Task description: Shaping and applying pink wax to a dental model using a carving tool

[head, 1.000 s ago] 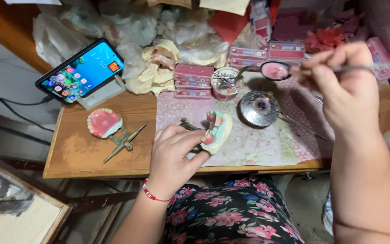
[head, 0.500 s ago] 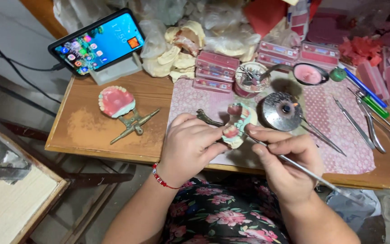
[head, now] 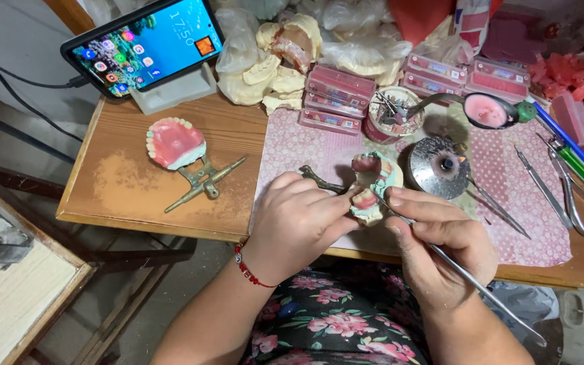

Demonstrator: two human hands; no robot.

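At the worktop's (head: pixel 130 203) near edge our left hand (head: pixel 299 220) grips the denture model (head: pixel 372 189) steady while our right hand (head: pixel 441 250) pinches a metal tool (head: pixel 481 290) against it.

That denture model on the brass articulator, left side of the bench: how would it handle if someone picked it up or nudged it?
The denture model looks like wax and teeth on a cast, so probably brittle and easily marred. Its brass articulator is metal with thin splayed legs: likely heavy for its size, stiff, and top-heavy enough to tip if pushed. It rests on the bare wooden bench, so it may slide.
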